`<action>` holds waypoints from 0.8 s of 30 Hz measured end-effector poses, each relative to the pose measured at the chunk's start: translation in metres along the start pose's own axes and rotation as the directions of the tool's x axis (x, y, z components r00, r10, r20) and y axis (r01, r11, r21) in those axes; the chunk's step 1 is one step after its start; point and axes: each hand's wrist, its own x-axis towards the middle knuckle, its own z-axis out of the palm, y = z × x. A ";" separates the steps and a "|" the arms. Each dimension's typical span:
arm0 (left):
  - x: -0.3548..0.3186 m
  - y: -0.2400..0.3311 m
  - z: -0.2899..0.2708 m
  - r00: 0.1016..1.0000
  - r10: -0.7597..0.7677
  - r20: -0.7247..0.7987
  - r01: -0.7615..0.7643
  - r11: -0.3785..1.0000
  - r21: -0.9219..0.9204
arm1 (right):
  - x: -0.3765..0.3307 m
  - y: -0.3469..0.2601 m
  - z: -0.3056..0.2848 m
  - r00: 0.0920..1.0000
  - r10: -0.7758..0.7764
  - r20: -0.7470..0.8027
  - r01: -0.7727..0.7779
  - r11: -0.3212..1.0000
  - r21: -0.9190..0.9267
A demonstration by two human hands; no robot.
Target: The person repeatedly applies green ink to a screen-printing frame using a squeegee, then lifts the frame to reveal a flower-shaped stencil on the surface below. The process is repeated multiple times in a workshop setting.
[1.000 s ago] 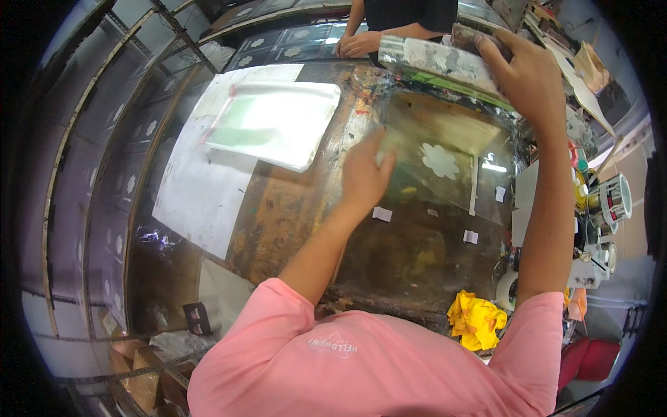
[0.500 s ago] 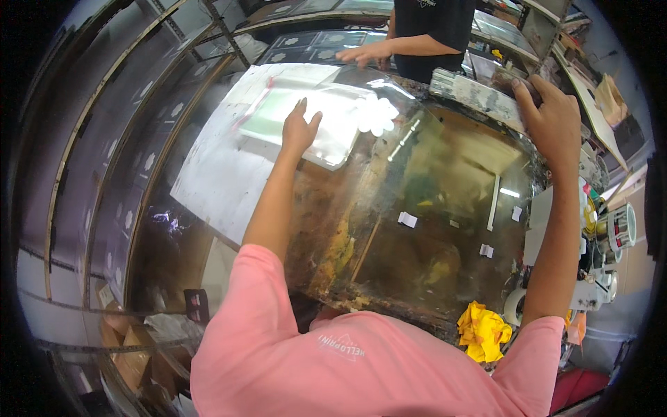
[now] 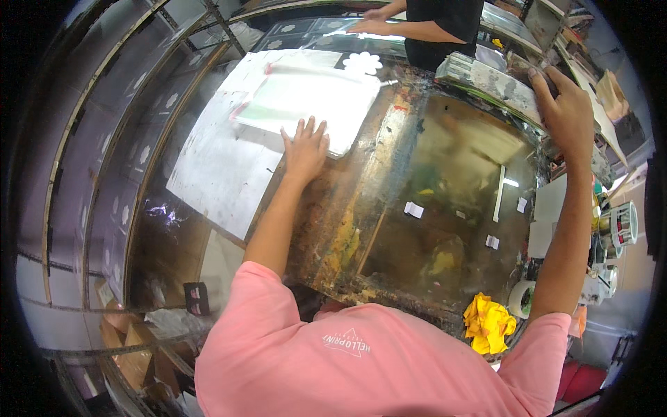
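My left hand point(image 3: 306, 147) lies flat, fingers spread, on the near edge of a white sheet printed pale green point(image 3: 313, 97). That sheet rests on a larger white paper point(image 3: 212, 170) on the left of the stained glass-topped table point(image 3: 451, 174). My right hand point(image 3: 566, 111) reaches far right, its fingers curled over the end of a grey, paint-smeared printing frame point(image 3: 486, 78) lying along the table's far edge. A white flower-shaped cutout point(image 3: 363, 62) sits just beyond the green sheet.
Another person in a black top point(image 3: 445, 28) works at the table's far side, one hand on dark sheets. A crumpled yellow rag point(image 3: 488, 323) lies at the near right corner. Tape rolls and tins point(image 3: 617, 224) crowd the right edge. Metal racks point(image 3: 90, 174) line the left.
My left hand left the middle of the glass and moved left and farther away onto the white-green sheet. My right hand stayed on the frame's end.
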 end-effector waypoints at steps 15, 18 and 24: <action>-0.023 0.162 -0.026 0.885 0.340 0.317 -0.261 0.928 -0.266 | -0.007 0.011 0.008 0.980 -0.151 -0.131 0.142 0.987 -0.073; -0.074 0.226 0.004 0.834 0.494 0.247 -0.450 0.867 -0.214 | -0.011 0.005 0.005 0.978 -0.124 -0.167 0.113 0.991 -0.074; -0.085 0.308 0.031 0.732 0.657 0.181 -0.596 0.746 -0.297 | -0.011 0.004 0.004 0.969 -0.171 -0.180 0.168 0.985 -0.033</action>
